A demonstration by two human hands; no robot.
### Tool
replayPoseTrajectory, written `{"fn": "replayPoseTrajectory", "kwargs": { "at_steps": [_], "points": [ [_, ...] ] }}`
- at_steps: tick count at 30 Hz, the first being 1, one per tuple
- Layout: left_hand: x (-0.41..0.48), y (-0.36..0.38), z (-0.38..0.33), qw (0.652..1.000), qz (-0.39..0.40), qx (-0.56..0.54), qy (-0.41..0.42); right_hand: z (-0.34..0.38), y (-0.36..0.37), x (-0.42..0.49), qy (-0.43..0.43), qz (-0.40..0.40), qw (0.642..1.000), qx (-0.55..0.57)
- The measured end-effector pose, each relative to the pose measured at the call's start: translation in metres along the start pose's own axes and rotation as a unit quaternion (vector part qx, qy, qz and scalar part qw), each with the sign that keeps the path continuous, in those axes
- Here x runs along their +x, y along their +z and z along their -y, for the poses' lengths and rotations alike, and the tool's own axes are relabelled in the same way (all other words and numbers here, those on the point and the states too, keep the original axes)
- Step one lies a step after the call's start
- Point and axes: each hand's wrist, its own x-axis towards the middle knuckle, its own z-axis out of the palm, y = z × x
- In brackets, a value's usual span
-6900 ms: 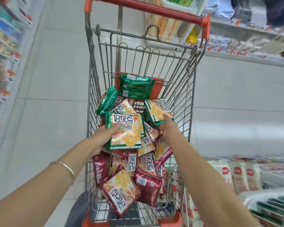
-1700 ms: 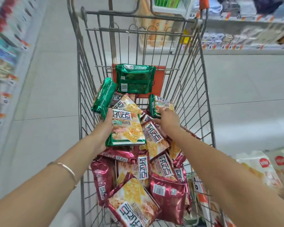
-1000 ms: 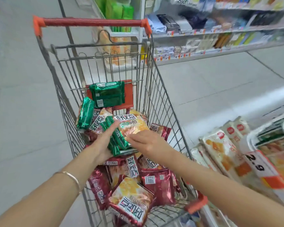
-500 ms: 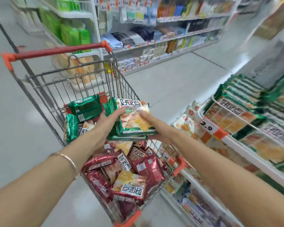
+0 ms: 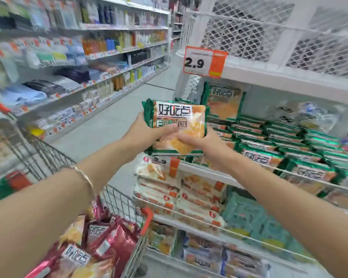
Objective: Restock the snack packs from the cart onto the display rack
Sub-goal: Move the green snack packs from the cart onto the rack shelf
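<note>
Both hands, left hand [image 5: 147, 130] and right hand [image 5: 201, 144], clasp green snack packs [image 5: 177, 125] (carrying step); next needs setting them on the rack [image 5: 289, 173].

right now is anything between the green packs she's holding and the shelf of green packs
Nothing visible. Both the left hand and right hand hold the green packs in open air before the shelf; only its low front rail lies ahead, and the packs are above it.

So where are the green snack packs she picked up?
The green snack packs are mid-view, held up between the left hand and right hand, in front of the display rack, above the cart.
</note>
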Motion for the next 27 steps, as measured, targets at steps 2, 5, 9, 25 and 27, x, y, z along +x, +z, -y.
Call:
{"fn": "replayPoseTrajectory", "kwargs": {
  "at_steps": [2, 5, 9, 25, 27],
  "points": [
    [0.028, 0.032, -0.015, 1.000, -0.009, 0.002, 0.008, 0.002, -0.034, 0.001, -0.011, -0.077, 0.997, -0.018],
    [0.061, 0.077, -0.034, 0.999, 0.005, 0.014, 0.036, -0.001, -0.075, 0.004, -0.033, -0.164, 0.985, -0.035],
    [0.101, 0.128, -0.050, 0.997, 0.033, 0.025, 0.069, -0.007, -0.119, 0.017, -0.069, -0.228, 0.970, -0.055],
    [0.185, 0.157, -0.011, 0.989, 0.029, 0.056, 0.132, -0.049, -0.162, 0.084, 0.026, -0.119, 0.990, -0.065],
    [0.186, 0.153, -0.008, 0.991, 0.042, 0.045, 0.115, -0.042, -0.166, 0.088, 0.039, -0.190, 0.981, -0.031]
  ]
}}
